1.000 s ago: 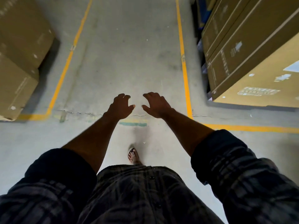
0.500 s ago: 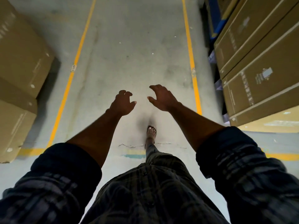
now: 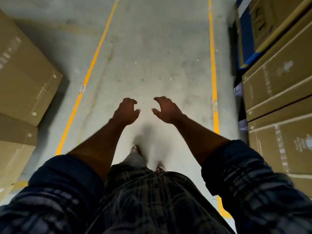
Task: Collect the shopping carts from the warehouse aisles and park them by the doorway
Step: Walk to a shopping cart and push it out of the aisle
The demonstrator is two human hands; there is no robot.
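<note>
No shopping cart shows in the head view. My left hand (image 3: 126,112) and my right hand (image 3: 166,109) are both held out in front of me over the concrete floor, palms down, fingers curled and apart, with nothing in either one. A small gap separates the two hands. Below them my feet in sandals stand on the floor between the two yellow lines.
A concrete aisle (image 3: 152,48) runs ahead between a left yellow line (image 3: 89,73) and a right yellow line (image 3: 213,65). Brown cardboard boxes (image 3: 22,81) stand on the left. Stacked cartons (image 3: 280,98) and a blue rack (image 3: 247,36) line the right side.
I have walked forward along the aisle: the cross line and floor crack have passed under me, and the boxes on both sides have slid nearer. My hands stay out and empty.
</note>
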